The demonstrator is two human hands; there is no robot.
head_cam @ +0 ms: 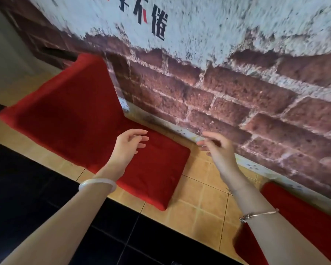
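A large red plush cushion [69, 111] lies on a tan tiled ledge [199, 199] against a brick-patterned wall. My left hand [128, 146] hovers over the cushion's right part, fingers relaxed and slightly curled, holding nothing. A white bangle circles that wrist. My right hand [218, 148] is raised beside the cushion's right corner, in front of the wall's base, fingers loosely spread and blurred, holding nothing. A thin bracelet sits on the right forearm.
A second red cushion [302, 217] lies at the lower right, partly behind my right forearm. The brick wall [227, 96] with white plaster and black characters rises behind the ledge. Dark floor tiles [36, 197] fill the lower left. A small wall socket [125, 104] sits near the cushion.
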